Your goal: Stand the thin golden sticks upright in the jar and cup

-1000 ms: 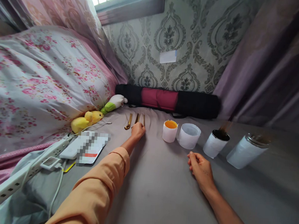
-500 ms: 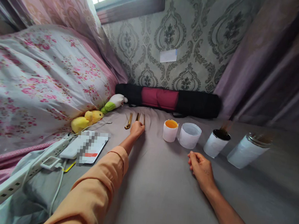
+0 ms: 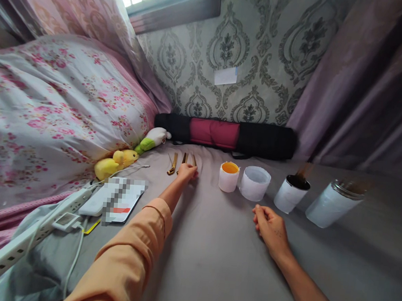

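Observation:
My left hand [image 3: 187, 171] reaches out to the bedsheet, fingers closed at the near end of a slim gold-coloured piece of cutlery [image 3: 194, 160]. Its exact kind cannot be made out, and my fingers hide the near end. Just left of that hand lie another gold-coloured group [image 3: 185, 158], partly covered, and a small gold-coloured bunch [image 3: 173, 163]. My right hand [image 3: 270, 226] rests on the sheet with curled fingers and nothing visible in them. Closest to it is a low, wide white-wrapped container [image 3: 254, 189], beside a smaller white-wrapped one [image 3: 228, 181] with an orange inside.
To the right stand a dark-mouthed white-wrapped can [image 3: 289, 196] and a larger wrapped tin [image 3: 333, 205]. A black and maroon long bag [image 3: 214, 133] lies along the wall. Left are plush toys [image 3: 117, 162], a phone [image 3: 128, 205], a power strip [image 3: 47, 222] and cables.
My left hand has shifted slightly right, and the rightmost gold-coloured piece now leans at a different angle. My right hand stays in place.

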### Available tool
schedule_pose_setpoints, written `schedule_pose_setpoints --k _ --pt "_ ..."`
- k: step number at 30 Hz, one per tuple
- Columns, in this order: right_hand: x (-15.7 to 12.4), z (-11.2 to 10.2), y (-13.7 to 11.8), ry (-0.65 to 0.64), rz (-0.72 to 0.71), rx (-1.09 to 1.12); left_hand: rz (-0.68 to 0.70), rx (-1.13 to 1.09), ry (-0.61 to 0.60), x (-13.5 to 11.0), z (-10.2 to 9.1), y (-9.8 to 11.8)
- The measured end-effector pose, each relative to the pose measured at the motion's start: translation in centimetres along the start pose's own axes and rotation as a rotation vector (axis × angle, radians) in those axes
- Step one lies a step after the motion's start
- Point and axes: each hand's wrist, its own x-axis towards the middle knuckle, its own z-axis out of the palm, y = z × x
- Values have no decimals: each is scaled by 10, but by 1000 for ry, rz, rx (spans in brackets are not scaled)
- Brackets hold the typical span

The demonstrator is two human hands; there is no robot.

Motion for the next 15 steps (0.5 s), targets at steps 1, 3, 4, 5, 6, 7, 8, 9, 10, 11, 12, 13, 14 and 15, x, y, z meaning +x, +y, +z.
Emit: schedule_pose_setpoints --k 1,3,4,5,6,7,8,9,10,11,12,13,14,15 --pt "0 0 0 2 -1 2 -18 -105 -32 -2 2 0" --pt "0 0 0 4 -2 5 -46 -298 -85 -5 5 0" --pt "0 0 0 5 -3 5 -61 -382 -104 -7 6 -1" --pt "0 0 0 8 -3 4 -77 -461 -120 -10 7 -2" --pt "0 1 0 9 -1 2 -94 -534 -134 -12 9 -2" --pt "0 1 0 10 2 1 -111 -603 -149 -14 10 -3" --pt "0 1 0 11 6 1 -127 -667 -163 -17 12 -4" --pt "0 1 0 11 8 1 -141 -725 -177 -19 13 -4" --pt "0 1 0 8 9 1 -154 -778 -190 -22 14 -4" --pt "0 1 0 6 8 -1 -164 -825 -203 -25 15 -5" --pt "0 1 0 4 6 -3 -172 -868 -215 -28 16 -5" --pt "0 1 0 3 4 -6 -179 -905 -227 -30 17 -5" --pt "0 0 0 3 6 -8 -185 -939 -237 -33 17 -5" --pt "0 0 0 2 7 -9 -189 -969 -246 -35 18 -5"
